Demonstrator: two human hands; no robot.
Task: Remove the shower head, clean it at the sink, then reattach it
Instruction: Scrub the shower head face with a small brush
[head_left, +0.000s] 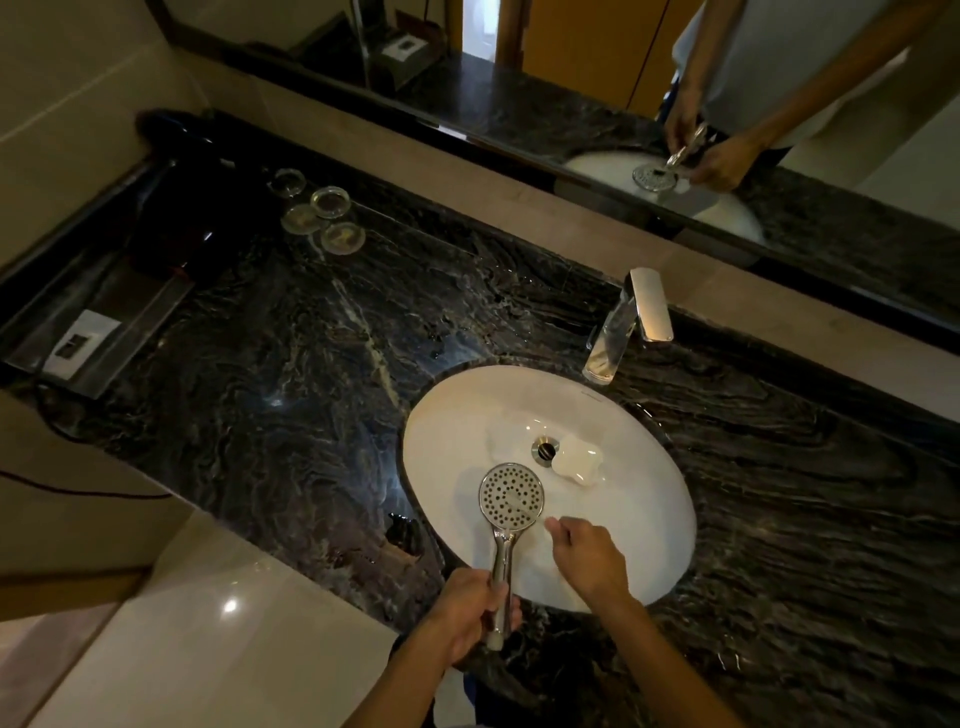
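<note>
A chrome shower head (511, 496) with a round perforated face is held over the near part of the white oval sink (649, 519), face up. My left hand (478, 613) grips its handle at the sink's near rim. My right hand (587, 556) is closed on a thin white brush (524, 508) whose tip lies across the shower head's face. A white soap bar (576, 460) lies in the basin beside the drain (545, 447).
A chrome tap (628, 322) stands behind the sink on the dark marble counter (311, 338). Several glass dishes (322, 213) sit at the back left, by a dark appliance (176, 208). A small dark bottle (405, 535) lies left of the sink. A mirror (675, 78) runs along the back.
</note>
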